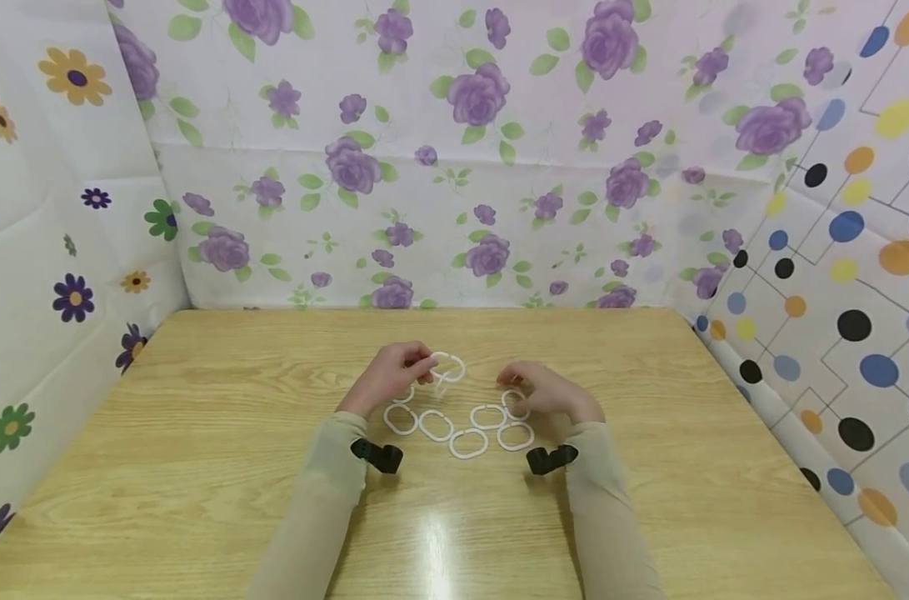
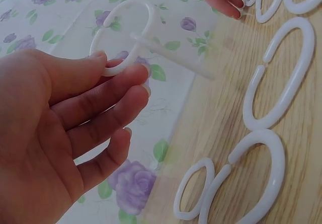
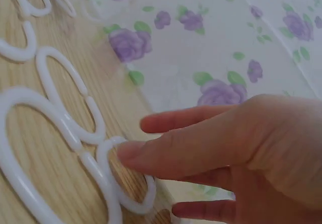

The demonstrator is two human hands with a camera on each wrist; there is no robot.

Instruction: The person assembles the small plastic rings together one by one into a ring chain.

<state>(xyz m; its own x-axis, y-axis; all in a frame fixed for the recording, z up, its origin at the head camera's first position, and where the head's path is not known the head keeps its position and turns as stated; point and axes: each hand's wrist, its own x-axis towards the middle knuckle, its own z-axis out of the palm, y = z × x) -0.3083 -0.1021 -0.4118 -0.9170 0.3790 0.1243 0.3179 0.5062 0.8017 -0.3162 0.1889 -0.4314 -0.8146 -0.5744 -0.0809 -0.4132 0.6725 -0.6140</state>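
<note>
The left hand (image 1: pixel 391 375) is pinching 1 white ring (image 2: pixel 149 27) above the desk (image 1: pixel 199 433); the right hand (image 1: pixel 547 390), fingers relaxed, is reaching over another ring (image 3: pixel 135 206).

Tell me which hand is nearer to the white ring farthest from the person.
Left. The left hand pinches that white ring at its left side; the right hand is apart from it, over to the right.

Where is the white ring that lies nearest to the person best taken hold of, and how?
Probably best by the near long edge of the nearest ring, pinched between thumb and fingertip, coming from above on the person's side. It lies flat on the table, and the neighbouring rings sit toward its far side and ends, so this edge looks freest.
</note>
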